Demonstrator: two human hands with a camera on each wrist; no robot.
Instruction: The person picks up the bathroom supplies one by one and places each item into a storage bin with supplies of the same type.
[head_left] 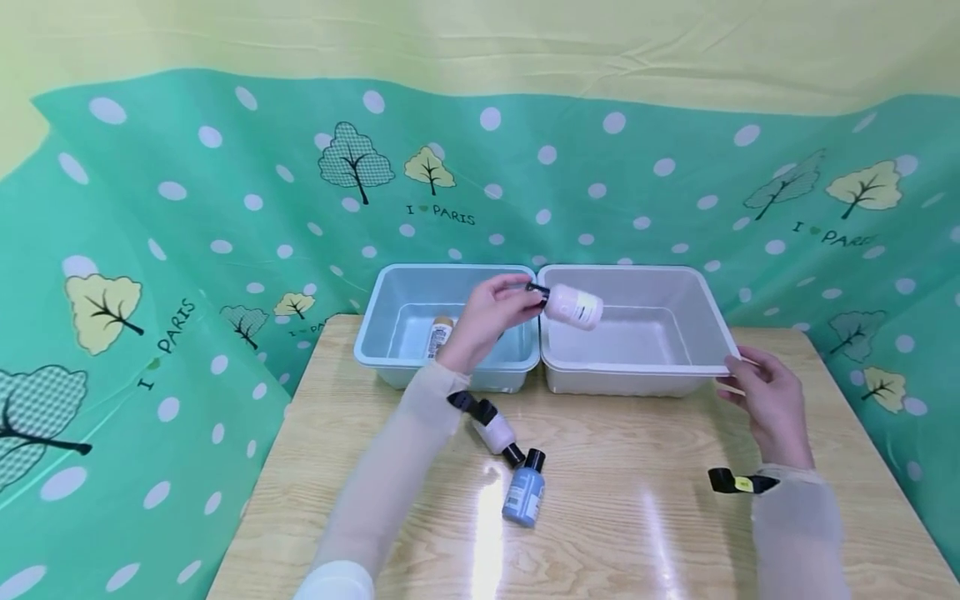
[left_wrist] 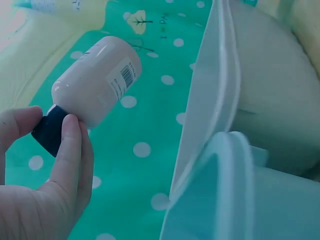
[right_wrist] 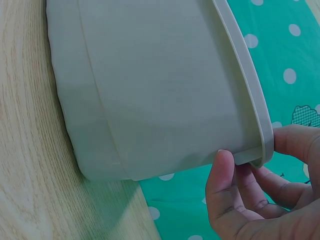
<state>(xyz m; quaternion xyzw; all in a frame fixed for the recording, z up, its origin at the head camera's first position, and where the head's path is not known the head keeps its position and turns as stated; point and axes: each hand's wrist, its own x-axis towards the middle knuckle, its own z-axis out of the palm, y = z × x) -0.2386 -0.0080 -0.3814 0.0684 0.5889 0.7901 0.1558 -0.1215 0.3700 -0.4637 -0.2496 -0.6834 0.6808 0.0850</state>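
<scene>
My left hand (head_left: 486, 321) pinches the black cap of a pale pink bottle (head_left: 576, 307). The bottle lies nearly sideways in the air over the left part of a grey plastic bin (head_left: 622, 383). In the left wrist view, thumb and fingertips hold the cap, and a barcode label shows on the bottle (left_wrist: 97, 82). My right hand (head_left: 772, 404) grips the grey bin's rim at its near right corner. The right wrist view shows thumb and fingers around that rim, beside the bin's outer wall (right_wrist: 150, 90).
Left of the grey bin stands a light blue bin (head_left: 487, 381) with a tan-capped bottle (head_left: 438, 340) inside. On the wooden table (head_left: 600, 517) lie another pale pink bottle (head_left: 496, 432) and a blue bottle (head_left: 524, 495), both black-capped. A green dotted cloth (head_left: 525, 183) hangs behind.
</scene>
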